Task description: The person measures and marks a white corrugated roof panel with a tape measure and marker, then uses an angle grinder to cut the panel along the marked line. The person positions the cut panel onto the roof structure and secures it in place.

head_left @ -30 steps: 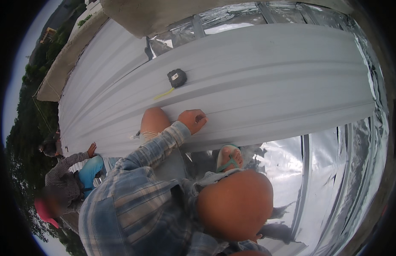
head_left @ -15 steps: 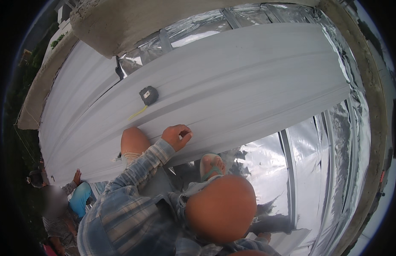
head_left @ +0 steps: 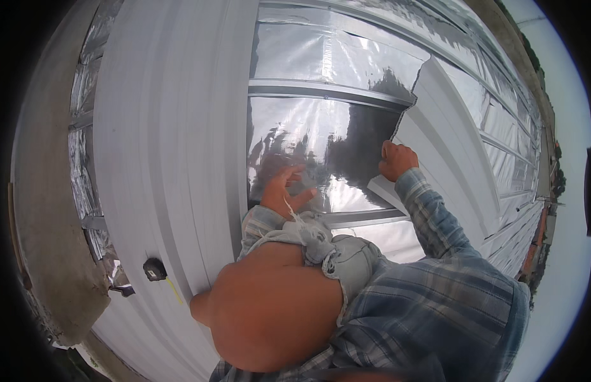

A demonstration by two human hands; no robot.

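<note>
My right hand (head_left: 397,160) is closed on the near edge of a loose grey roofing sheet (head_left: 445,134), a ribbed piece with a ragged end that lies over the foil. To its left, my left hand (head_left: 288,191) holds nothing; its fingers are apart and curved above the shiny foil insulation (head_left: 314,127). A long grey roofing panel (head_left: 171,127) runs beside the left hand, laid over the foil. On that panel rests a black tape measure (head_left: 155,269) with a short length of yellow blade out.
Metal battens (head_left: 330,92) cross the foil between the two sheets. A concrete parapet (head_left: 50,191) borders the roof at the left, and another wall edge (head_left: 525,70) curves along the far right. My bent knee (head_left: 270,312) fills the lower middle.
My view has turned to the right. The left hand has moved from over the long panel to over the foil. My right hand, mostly hidden before, now shows on the loose sheet's edge.
</note>
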